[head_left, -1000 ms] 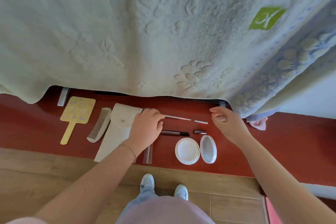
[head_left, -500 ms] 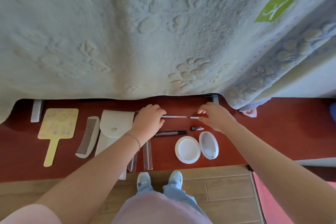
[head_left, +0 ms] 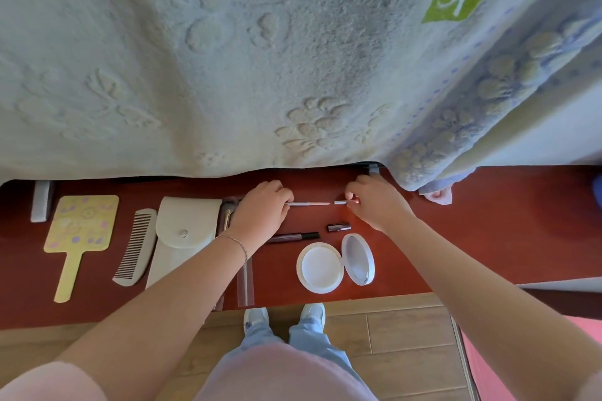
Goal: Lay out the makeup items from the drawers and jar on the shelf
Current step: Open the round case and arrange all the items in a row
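Observation:
On the red shelf (head_left: pixel 488 221) my left hand (head_left: pixel 260 208) pinches the left end of a thin silver pencil (head_left: pixel 309 203). My right hand (head_left: pixel 374 202) pinches its small silver cap (head_left: pixel 340 202), a short gap to the pencil's right. In front of them lie a dark pencil (head_left: pixel 293 237) and its separate dark cap (head_left: pixel 338 226). An open white compact (head_left: pixel 321 267) with its raised mirror lid (head_left: pixel 358 259) rests near the shelf's front edge. To the left sit a white pouch (head_left: pixel 182 231), a grey comb (head_left: pixel 136 247) and a yellow hand mirror (head_left: pixel 78 228).
A pale embossed blanket (head_left: pixel 228 58) hangs over the back of the shelf and hides what lies behind it. Clear plastic tubes (head_left: pixel 245 283) lie under my left forearm. A grey block (head_left: pixel 40 200) stands far left. A pink object (head_left: pixel 438 197) peeks out at right. Wooden floor lies below.
My right hand moved left and down onto the small silver cap and closed on it. My left hand stays on the pencil's end. The view shifted nearer the shelf.

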`<control>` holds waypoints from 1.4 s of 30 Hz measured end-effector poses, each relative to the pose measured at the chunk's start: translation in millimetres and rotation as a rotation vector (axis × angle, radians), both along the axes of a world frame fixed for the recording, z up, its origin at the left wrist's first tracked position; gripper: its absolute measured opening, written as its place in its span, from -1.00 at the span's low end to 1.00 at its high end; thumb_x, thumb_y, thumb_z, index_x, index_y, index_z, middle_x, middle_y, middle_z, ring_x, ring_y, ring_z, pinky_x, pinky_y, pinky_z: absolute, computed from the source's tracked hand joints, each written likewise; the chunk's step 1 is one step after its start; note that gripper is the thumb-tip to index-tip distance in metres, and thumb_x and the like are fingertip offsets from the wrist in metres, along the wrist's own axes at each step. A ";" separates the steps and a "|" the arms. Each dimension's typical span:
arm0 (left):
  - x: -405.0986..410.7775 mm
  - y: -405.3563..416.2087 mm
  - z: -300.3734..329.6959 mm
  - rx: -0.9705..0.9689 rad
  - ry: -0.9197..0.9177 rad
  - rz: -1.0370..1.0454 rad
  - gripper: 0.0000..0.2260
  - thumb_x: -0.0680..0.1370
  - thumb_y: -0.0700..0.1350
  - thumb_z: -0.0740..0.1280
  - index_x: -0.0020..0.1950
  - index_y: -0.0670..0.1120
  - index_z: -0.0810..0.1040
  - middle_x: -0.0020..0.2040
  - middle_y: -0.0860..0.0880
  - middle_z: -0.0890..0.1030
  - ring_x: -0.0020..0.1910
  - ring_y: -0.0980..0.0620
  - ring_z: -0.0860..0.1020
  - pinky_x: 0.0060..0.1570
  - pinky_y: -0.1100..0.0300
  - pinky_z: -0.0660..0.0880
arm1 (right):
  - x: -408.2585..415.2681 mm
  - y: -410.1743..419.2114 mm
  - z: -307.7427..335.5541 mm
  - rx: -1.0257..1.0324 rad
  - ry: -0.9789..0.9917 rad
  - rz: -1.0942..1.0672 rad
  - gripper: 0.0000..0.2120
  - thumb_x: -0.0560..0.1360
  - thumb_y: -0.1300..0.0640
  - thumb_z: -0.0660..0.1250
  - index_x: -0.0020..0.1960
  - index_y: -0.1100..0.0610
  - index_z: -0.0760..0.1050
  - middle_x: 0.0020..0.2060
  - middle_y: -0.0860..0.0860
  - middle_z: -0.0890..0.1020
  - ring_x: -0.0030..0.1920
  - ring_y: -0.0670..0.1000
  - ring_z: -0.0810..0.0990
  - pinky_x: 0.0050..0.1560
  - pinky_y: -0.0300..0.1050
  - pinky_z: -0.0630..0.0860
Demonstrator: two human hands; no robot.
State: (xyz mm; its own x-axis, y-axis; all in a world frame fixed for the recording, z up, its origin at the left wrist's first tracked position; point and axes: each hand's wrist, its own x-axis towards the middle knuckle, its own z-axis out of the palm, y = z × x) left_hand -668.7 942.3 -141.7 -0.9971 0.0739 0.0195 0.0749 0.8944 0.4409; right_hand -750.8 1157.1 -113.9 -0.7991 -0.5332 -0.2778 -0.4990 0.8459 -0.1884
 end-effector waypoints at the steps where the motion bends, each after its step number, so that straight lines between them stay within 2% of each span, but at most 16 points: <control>1: -1.7 1.0 -0.6 -0.003 0.001 -0.003 -0.92 0.37 -0.29 0.43 -0.17 -0.16 0.60 -0.24 -0.11 0.54 -0.26 -0.15 0.51 -0.35 0.03 0.49 | -0.2 0.4 -0.2 -0.005 0.002 -0.001 -0.88 0.49 0.10 0.29 -0.01 0.11 0.53 -0.05 0.05 0.53 0.09 0.09 0.42 0.04 -0.03 0.46; 9: -0.8 3.1 -0.2 -0.061 -0.002 -0.024 -0.78 0.29 -0.27 0.50 -0.12 -0.14 0.60 -0.23 -0.10 0.55 -0.30 -0.14 0.51 -0.38 0.06 0.51 | 2.3 2.9 0.8 -0.061 0.011 0.007 -0.83 0.46 0.13 0.33 0.04 0.12 0.54 -0.04 0.08 0.54 0.08 0.12 0.43 0.07 -0.02 0.44; 13: 9.9 5.5 14.8 -0.007 0.098 -0.024 -0.82 0.35 -0.19 0.46 -0.07 -0.13 0.59 -0.18 -0.06 0.56 -0.25 -0.08 0.50 -0.32 0.07 0.51 | 11.1 7.4 6.5 -0.225 0.059 0.047 -0.87 0.37 0.22 0.40 -0.08 0.13 0.57 -0.16 0.07 0.57 -0.08 0.13 0.48 -0.07 0.01 0.50; 16: 27.0 5.6 20.6 -0.014 0.075 -0.117 -0.83 0.38 -0.05 0.46 -0.10 -0.08 0.61 -0.19 0.00 0.58 -0.23 -0.01 0.52 -0.29 0.15 0.47 | 19.8 11.0 10.1 -0.213 -0.022 0.090 -0.85 0.39 0.12 0.41 -0.04 0.08 0.59 -0.11 0.01 0.57 -0.05 0.05 0.44 -0.05 -0.13 0.40; 19: 38.4 3.6 15.5 -0.051 -0.016 -0.186 -0.77 0.37 0.02 0.47 -0.06 -0.06 0.63 -0.16 0.02 0.60 -0.15 0.00 0.55 -0.20 0.18 0.45 | 22.6 14.4 9.5 -0.142 -0.093 0.109 -0.81 0.42 0.02 0.39 0.02 0.02 0.58 -0.07 -0.05 0.52 0.00 0.00 0.39 -0.01 -0.17 0.35; 22: 40.7 3.0 11.5 -0.092 -0.081 -0.202 -0.77 0.41 -0.01 0.44 0.01 -0.07 0.62 -0.12 0.00 0.60 -0.10 -0.02 0.54 -0.13 0.14 0.44 | 25.2 17.5 7.5 -0.114 -0.123 0.098 -0.80 0.43 -0.02 0.37 0.03 0.00 0.58 -0.08 -0.06 0.50 0.01 -0.01 0.39 0.04 -0.14 0.38; 24: 40.6 3.5 10.9 -0.111 -0.066 -0.197 -0.81 0.36 -0.07 0.49 -0.07 -0.07 0.63 -0.19 0.01 0.59 -0.18 -0.03 0.56 -0.21 0.15 0.46 | 25.9 19.4 5.6 -0.112 -0.115 0.086 -0.80 0.43 -0.02 0.37 0.02 0.00 0.59 -0.08 -0.03 0.53 0.00 0.00 0.40 0.05 -0.09 0.42; 27: 37.8 6.5 9.3 -0.115 -0.029 -0.173 -0.80 0.29 -0.12 0.55 -0.15 -0.08 0.63 -0.26 0.02 0.59 -0.26 -0.02 0.57 -0.28 0.18 0.49 | 25.7 22.3 2.9 -0.123 -0.083 0.045 -0.81 0.43 -0.01 0.38 0.01 0.02 0.59 -0.09 -0.03 0.55 -0.01 -0.01 0.41 0.02 -0.13 0.41; 36: 17.1 16.6 4.7 -0.148 0.030 -0.130 -0.80 0.28 -0.19 0.54 -0.15 -0.13 0.63 -0.26 -0.04 0.56 -0.29 -0.08 0.51 -0.37 0.06 0.52 | 22.3 28.1 -5.3 -0.201 0.041 -0.001 -0.86 0.36 0.11 0.45 -0.10 0.11 0.60 -0.19 0.04 0.58 -0.08 0.08 0.47 -0.07 0.00 0.50; 42: 12.4 21.8 1.7 -0.145 0.053 -0.134 -0.80 0.27 -0.20 0.54 -0.15 -0.14 0.63 -0.26 -0.05 0.56 -0.30 -0.08 0.50 -0.38 0.08 0.51 | 22.6 30.2 -8.2 -0.240 0.065 -0.010 -0.87 0.36 0.14 0.45 -0.10 0.13 0.60 -0.19 0.05 0.58 -0.08 0.10 0.47 -0.07 -0.01 0.47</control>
State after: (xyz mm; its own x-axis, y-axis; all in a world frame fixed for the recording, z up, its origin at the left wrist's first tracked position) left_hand -656.2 964.1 -140.0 -0.9760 0.2115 0.0516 0.2171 0.9287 0.3006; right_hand -728.1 1187.3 -122.0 -0.8169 -0.5695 -0.0919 -0.5082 0.7859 -0.3523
